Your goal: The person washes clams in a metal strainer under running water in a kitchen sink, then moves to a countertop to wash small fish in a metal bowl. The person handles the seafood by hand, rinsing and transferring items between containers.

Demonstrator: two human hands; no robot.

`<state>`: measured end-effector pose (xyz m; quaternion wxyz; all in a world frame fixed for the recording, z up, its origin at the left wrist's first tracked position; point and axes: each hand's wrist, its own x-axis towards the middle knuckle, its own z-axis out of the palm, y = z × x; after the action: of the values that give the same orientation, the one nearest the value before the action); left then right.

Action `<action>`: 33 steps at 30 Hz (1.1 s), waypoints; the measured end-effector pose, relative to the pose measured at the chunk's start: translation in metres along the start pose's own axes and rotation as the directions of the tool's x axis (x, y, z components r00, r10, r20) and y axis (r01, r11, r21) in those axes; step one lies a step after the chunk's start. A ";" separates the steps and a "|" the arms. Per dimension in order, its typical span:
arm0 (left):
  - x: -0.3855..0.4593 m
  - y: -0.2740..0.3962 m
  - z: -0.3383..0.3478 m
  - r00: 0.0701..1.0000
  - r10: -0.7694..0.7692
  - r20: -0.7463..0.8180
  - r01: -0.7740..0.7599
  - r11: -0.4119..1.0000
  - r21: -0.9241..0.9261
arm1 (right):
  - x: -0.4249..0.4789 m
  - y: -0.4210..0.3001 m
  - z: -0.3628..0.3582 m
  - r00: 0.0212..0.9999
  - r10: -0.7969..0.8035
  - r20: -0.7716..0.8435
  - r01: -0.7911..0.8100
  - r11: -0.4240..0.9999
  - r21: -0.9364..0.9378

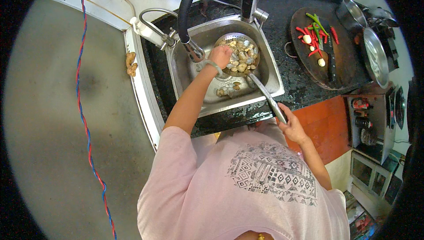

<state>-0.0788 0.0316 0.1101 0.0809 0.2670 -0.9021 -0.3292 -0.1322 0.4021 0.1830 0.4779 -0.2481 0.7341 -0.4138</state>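
My right hand (pixel 292 126) grips the end of the long metal handle (pixel 265 92) of a perforated strainer ladle (pixel 231 36). Its bowl, full of clams (pixel 243 59), is held over the stainless steel sink (pixel 207 99). At the bowl's left side my left hand (pixel 221 56) touches the clams with curled fingers; whether any are inside them is hidden. A bracelet (pixel 214 67) circles that wrist. Several loose clams (pixel 228 89) lie on the sink floor, below the ladle.
A black-hosed faucet spout (pixel 193 50) hangs close to my left hand. To the right, a round wooden cutting board (pixel 304 64) carries red chilies (pixel 334 35), green chilies (pixel 317 23), garlic cloves (pixel 321 62) and a knife (pixel 331 64). Metal pans (pixel 376 58) stand beyond; ginger (pixel 131 64) lies on the left ledge.
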 end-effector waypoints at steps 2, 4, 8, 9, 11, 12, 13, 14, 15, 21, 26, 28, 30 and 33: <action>0.003 0.009 -0.002 0.999 -0.040 -0.001 0.040 0.998 0.040 | 0.000 0.000 0.000 1.000 0.000 -0.005 0.000 1.000 -0.008; 0.006 0.016 -0.002 0.993 -0.105 -0.045 0.106 0.994 0.010 | -0.001 0.000 0.000 1.000 0.003 -0.011 -0.003 1.000 -0.015; 0.013 0.016 0.002 0.988 -0.115 -0.106 0.113 0.993 -0.027 | -0.001 0.000 0.000 1.000 0.031 -0.003 -0.031 0.999 -0.015; 0.015 0.014 0.005 0.988 -0.106 -0.112 0.096 0.991 -0.096 | -0.002 0.000 0.000 1.000 0.028 -0.001 -0.028 1.000 -0.012; 0.018 0.009 0.014 0.985 -0.081 -0.154 0.047 0.976 -0.213 | -0.002 -0.001 -0.001 1.000 0.024 -0.001 -0.024 1.000 -0.016; 0.019 0.006 0.018 0.979 -0.094 -0.179 0.048 0.969 -0.244 | -0.002 -0.002 -0.001 1.000 0.021 -0.003 -0.021 1.000 -0.021; 0.019 0.004 0.022 0.974 -0.115 -0.197 0.058 0.960 -0.274 | -0.003 -0.003 -0.001 1.000 0.021 -0.005 -0.021 0.999 -0.027; 0.019 0.003 0.025 0.969 -0.146 -0.200 0.080 0.949 -0.305 | -0.003 -0.003 -0.002 0.999 0.036 0.000 -0.036 0.999 -0.039; 0.020 0.002 0.026 0.963 -0.142 -0.229 0.065 0.948 -0.313 | -0.004 -0.004 -0.003 0.999 0.052 0.005 -0.052 0.997 -0.052; 0.020 -0.005 0.010 0.964 -0.096 -0.246 0.062 0.988 -0.143 | -0.003 -0.006 -0.002 1.000 0.005 0.006 -0.005 0.999 -0.041; 0.002 -0.034 0.006 0.936 -0.273 -0.223 0.174 0.908 -0.381 | -0.004 -0.005 -0.001 1.000 0.003 0.005 -0.003 1.000 -0.017; -0.012 -0.052 0.017 0.884 -0.384 -0.268 0.350 0.922 -0.167 | -0.003 -0.004 0.000 1.000 0.023 0.002 -0.023 0.999 -0.045; -0.033 -0.077 0.028 0.930 -0.349 -0.115 0.366 0.907 0.208 | -0.002 -0.003 0.001 0.999 -0.031 -0.021 0.029 0.998 -0.061; -0.052 -0.107 0.048 0.940 -0.277 0.201 0.141 0.849 0.509 | -0.002 -0.003 0.003 1.000 0.015 -0.009 -0.015 1.000 0.007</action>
<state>-0.0045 0.0170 0.0066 -0.1479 0.3293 -0.9233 -0.1313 -0.1288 0.4011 0.1856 0.4784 -0.2391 0.7367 -0.4138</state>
